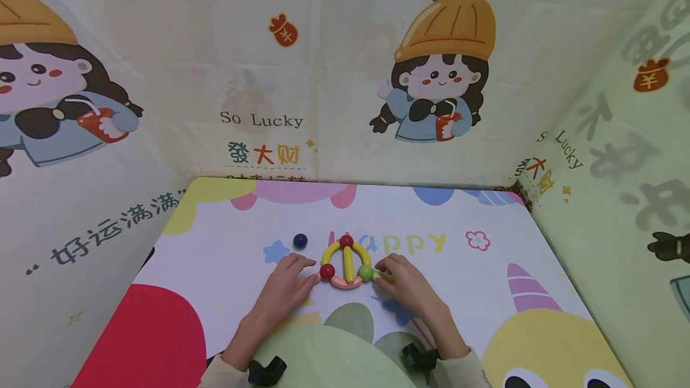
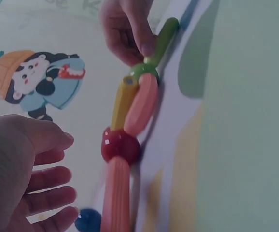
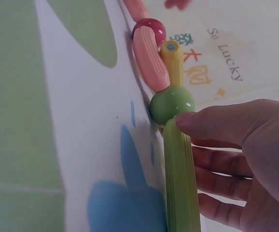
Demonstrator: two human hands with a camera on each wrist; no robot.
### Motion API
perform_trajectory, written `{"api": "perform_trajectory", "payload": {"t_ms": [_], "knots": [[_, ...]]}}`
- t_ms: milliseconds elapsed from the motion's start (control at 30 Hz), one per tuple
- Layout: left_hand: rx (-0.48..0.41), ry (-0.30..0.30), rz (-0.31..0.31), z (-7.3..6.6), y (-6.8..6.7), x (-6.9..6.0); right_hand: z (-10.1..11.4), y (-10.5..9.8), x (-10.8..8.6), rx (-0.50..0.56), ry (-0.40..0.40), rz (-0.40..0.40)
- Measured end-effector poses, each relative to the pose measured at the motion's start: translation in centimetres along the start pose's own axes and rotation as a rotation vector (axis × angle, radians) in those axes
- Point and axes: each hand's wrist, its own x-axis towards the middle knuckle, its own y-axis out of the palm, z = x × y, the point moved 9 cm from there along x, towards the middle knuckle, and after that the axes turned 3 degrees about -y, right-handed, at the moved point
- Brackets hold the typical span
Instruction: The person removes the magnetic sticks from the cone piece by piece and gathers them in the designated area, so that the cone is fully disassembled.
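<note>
A ring of toy rods and balls lies on the table: yellow curved rods (image 1: 329, 251), a pink curved rod (image 1: 346, 284), a top red ball (image 1: 346, 241), a left red ball (image 1: 327, 272) and a green ball (image 1: 366, 273). A straight yellow rod (image 1: 348, 263) runs down its middle from the top ball. Beside the left red ball is my left hand (image 1: 286, 289), fingers loosely bent; the left wrist view shows it apart from a straight pink rod (image 2: 116, 198). My right hand (image 1: 406, 283) pinches a green rod (image 3: 182, 183) close against the green ball.
A dark blue ball (image 1: 300, 241) sits loose beyond my left hand. The printed tabletop (image 1: 431, 214) meets cloth-covered walls (image 1: 345, 76) at the back and sides. Black wrist straps (image 1: 268, 371) are on both forearms.
</note>
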Motion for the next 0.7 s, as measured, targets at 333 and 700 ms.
{"api": "perform_trajectory", "payload": {"t_ms": [333,700], "knots": [[-0.019,0.116,-0.019,-4.2,1.5,2.3,0.1,0.7,0.7,-0.005,0.024,0.056],[0.057,0.286,-0.021,-7.3,5.0,3.5,0.1,0.7,0.6,-0.004,-0.007,0.027]]}}
